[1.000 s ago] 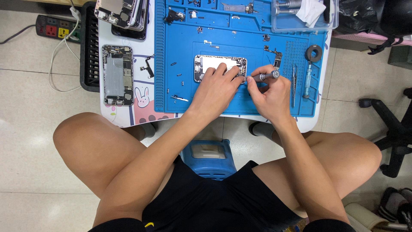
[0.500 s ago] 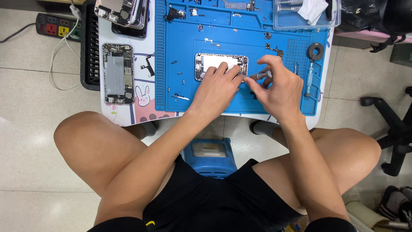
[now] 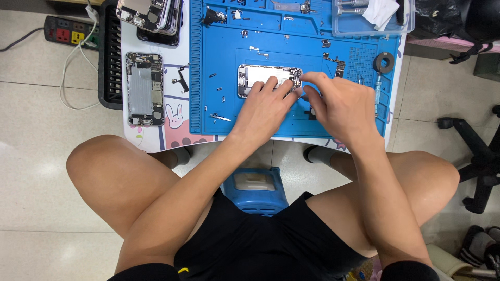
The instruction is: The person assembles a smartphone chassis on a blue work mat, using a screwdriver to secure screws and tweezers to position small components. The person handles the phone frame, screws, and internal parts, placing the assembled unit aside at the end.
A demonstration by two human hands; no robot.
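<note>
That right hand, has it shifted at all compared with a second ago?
Yes. The right hand has slid left along the blue mat, closer to the opened phone, and its fingertips now reach the phone's right end.

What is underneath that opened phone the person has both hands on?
The opened silver phone body lies flat on a blue rubber repair mat strewn with tiny parts. The left hand and right hand cover its lower edge, hiding the mat there.
</note>
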